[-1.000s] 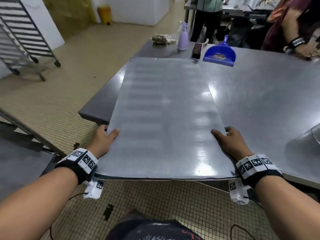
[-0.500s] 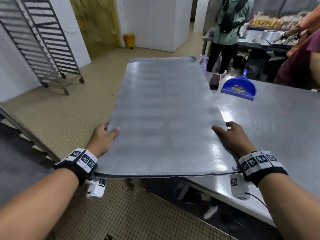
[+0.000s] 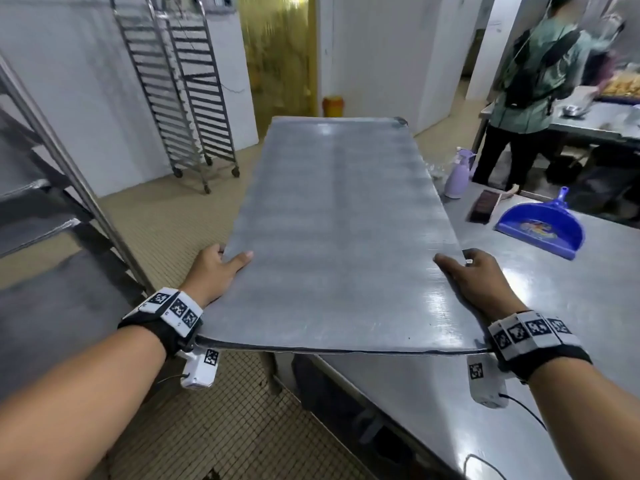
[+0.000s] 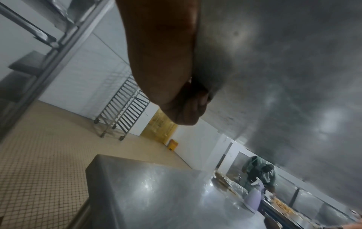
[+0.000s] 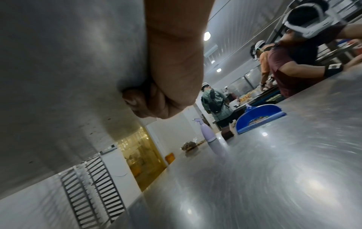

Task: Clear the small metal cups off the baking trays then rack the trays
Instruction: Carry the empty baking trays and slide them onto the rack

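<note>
While hands grip tray, steel table right, possibly racks behind

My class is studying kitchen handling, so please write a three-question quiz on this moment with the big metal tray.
1. True or false: small metal cups sit on the flat grey metal baking tray.
2. Which hand holds the tray? A left hand only; B right hand only; C both.
3. Fill in: the blue plastic dustpan lies on the steel ___.

Key: 1 false; 2 C; 3 table.
</note>
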`<state>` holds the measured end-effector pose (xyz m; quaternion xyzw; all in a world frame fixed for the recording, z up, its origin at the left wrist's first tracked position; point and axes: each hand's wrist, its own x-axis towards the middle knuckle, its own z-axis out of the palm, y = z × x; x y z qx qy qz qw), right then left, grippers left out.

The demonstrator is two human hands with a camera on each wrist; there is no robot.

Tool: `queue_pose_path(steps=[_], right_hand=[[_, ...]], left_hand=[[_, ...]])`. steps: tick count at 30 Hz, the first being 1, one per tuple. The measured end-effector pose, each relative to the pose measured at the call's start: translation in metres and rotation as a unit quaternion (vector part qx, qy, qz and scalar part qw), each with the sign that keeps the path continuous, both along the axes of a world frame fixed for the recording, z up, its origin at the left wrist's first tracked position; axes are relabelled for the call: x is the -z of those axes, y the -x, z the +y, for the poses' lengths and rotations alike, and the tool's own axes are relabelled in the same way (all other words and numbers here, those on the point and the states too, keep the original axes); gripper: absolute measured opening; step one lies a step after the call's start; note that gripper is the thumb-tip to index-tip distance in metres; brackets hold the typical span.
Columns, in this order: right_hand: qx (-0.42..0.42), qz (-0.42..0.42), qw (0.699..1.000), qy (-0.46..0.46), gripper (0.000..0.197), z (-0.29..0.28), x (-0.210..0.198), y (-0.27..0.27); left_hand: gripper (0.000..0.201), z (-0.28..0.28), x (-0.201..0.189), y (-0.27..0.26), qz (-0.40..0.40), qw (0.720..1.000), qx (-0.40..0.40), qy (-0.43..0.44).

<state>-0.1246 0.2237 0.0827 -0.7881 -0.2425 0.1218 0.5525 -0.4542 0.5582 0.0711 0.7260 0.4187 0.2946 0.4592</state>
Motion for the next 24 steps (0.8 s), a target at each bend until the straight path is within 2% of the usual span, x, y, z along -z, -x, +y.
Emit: queue_pose_path(steps=[2,3,7,10,12,16,19,20,22,24], right_hand=[[-0.031,0.02,0.999,-0.018,0.039,-0.002,-0.006,-0.008],[-0.047,0.033,0.998,-0.033,0.038,-0.003,-0.01,-0.01],[-0.101,0.027,0.994,-0.041,0.034,-0.014,-0.028,-0.008],[-0.127,0.0,0.991,-0.032,0.027,-0.021,-0.035,-0.007],[-0.148,-0.014,0.989,-0.02,0.034,-0.023,-0.038,-0.001],[-0.19,-0.012,0.982,-0.009,0.054,-0.014,-0.04,0.011],[-0.204,-0.01,0.979,-0.005,0.094,0.001,-0.041,0.025],[-0.209,-0.014,0.978,-0.003,0.097,0.008,-0.04,0.027],[-0.228,-0.022,0.973,0.001,0.086,0.02,-0.042,0.037],[-0.24,-0.033,0.97,0.002,0.09,0.029,-0.048,0.052]], left_hand=[[0.032,-0.026,-0.008,0.005,-0.019,1.0,-0.02,-0.006],[0.023,-0.04,-0.011,0.008,-0.026,0.999,-0.028,-0.007],[0.016,-0.083,-0.018,0.026,-0.032,0.997,-0.071,-0.019],[0.019,-0.115,-0.022,0.043,-0.035,0.993,-0.111,-0.025],[0.022,-0.136,-0.026,0.057,-0.024,0.989,-0.141,-0.026],[0.051,-0.161,-0.032,0.095,-0.009,0.981,-0.193,-0.031],[0.055,-0.175,-0.042,0.125,0.006,0.975,-0.222,-0.023],[0.055,-0.179,-0.045,0.135,0.013,0.973,-0.23,-0.029],[0.058,-0.187,-0.053,0.153,0.014,0.968,-0.248,-0.035],[0.071,-0.191,-0.06,0.173,0.006,0.964,-0.263,-0.036]])
